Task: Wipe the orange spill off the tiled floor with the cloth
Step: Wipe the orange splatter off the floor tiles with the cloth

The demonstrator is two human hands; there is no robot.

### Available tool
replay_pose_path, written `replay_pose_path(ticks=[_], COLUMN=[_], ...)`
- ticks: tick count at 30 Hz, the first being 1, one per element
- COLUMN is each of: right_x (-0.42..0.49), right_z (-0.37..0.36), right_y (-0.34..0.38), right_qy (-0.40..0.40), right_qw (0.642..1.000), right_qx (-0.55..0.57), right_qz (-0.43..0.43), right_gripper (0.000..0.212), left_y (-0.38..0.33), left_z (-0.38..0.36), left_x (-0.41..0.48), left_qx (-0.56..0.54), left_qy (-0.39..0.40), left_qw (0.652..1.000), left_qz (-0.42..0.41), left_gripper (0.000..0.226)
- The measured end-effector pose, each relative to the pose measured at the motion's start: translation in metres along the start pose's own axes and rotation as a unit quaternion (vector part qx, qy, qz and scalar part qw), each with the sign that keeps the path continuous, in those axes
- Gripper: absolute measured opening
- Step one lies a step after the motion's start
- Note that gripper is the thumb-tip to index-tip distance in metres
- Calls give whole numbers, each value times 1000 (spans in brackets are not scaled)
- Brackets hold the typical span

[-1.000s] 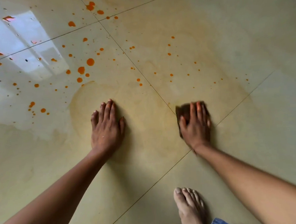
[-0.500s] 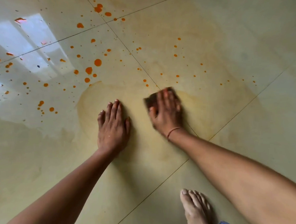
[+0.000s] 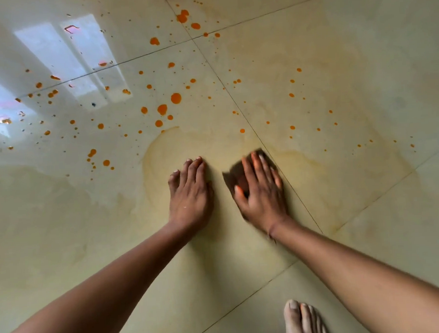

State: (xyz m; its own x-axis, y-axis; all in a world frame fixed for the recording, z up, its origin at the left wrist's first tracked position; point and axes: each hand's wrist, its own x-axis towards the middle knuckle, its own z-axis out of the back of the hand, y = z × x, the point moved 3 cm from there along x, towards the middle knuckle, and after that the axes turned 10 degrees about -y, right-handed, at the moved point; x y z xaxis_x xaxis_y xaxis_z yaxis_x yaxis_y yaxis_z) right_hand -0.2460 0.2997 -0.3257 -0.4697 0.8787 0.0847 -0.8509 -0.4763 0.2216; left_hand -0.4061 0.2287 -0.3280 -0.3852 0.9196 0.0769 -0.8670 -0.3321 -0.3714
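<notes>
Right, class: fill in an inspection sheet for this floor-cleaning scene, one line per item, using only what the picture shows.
Surface: glossy tiled floor, yellowish smeared film around the hands.
Job's things: orange spill as drops scattered beyond the hands; dark cloth under the right hand.
Clutter: nothing seen.
Hands: left hand flat on the floor; right hand pressing the cloth with straight fingers.
Cables: nothing seen.
Surroundings: bare foot at bottom; window reflection upper left.

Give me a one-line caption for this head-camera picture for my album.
Right hand presses a dark cloth on the tiled floor, left hand flat beside it, orange drops beyond.
</notes>
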Motion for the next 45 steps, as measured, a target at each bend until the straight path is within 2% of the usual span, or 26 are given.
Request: replay_pose_path(ticks=[3,7,10,12,15,18,20,22,24,29,30,33,35,39,40,43,45], right_x=[27,127,89,69,141,211,198,155,155,251,245,189,204,263,249,168,163], right_z=[-4,-17,-13,-11,-16,-26,-25,-21,-19,-30,-32,-30,-30,-34,-32,-19,-15], right_y=[-4,13,10,4,16,27,27,23,15,29,34,36,30,41,45,33,16], right_qy=[16,-23,-35,-5,4,-6,-21,-9,15,-4,-10,22,34,9,8,53,92], right_qw=[999,999,999,1000,1000,999,999,1000,999,999,999,996,992,1000,1000,983,968], right_qx=[9,-8,0,9,5,0,10,8,3,-8,-4,8,5,-9,-6,6,-2], right_qz=[29,-27,3,27,25,-38,-39,6,48,-41,-36,86,123,-16,7,178,233], right_gripper=[75,68,70,73,70,70,70,72,72,70,70,74,74,69,70,73,75], left_y=[2,13,12,11,10,12,11,11,10,10,10,9,8,9,9,8,8], left_z=[8,-8,-9,-7,-5,-6,-6,-5,-3,-4,-4,-1,1,-3,-2,-1,-1], left_x=[40,58,58,58,60,60,61,60,61,61,62,61,62,61,61,62,61], left_qx=[19,48,60,62,67,67,66,68,70,71,71,78,76,70,70,73,72], left_qy=[-11,-10,4,14,28,36,43,55,61,66,66,70,65,63,65,71,70], left_qw=[999,998,998,997,997,997,996,996,995,995,995,994,995,995,995,995,995], left_qz=[-35,-29,-33,-31,-31,-26,-29,-26,-23,-25,-26,-25,-28,-29,-25,-21,-22], left_gripper=[56,65,65,66,66,66,66,66,66,66,66,65,65,64,64,63,64])
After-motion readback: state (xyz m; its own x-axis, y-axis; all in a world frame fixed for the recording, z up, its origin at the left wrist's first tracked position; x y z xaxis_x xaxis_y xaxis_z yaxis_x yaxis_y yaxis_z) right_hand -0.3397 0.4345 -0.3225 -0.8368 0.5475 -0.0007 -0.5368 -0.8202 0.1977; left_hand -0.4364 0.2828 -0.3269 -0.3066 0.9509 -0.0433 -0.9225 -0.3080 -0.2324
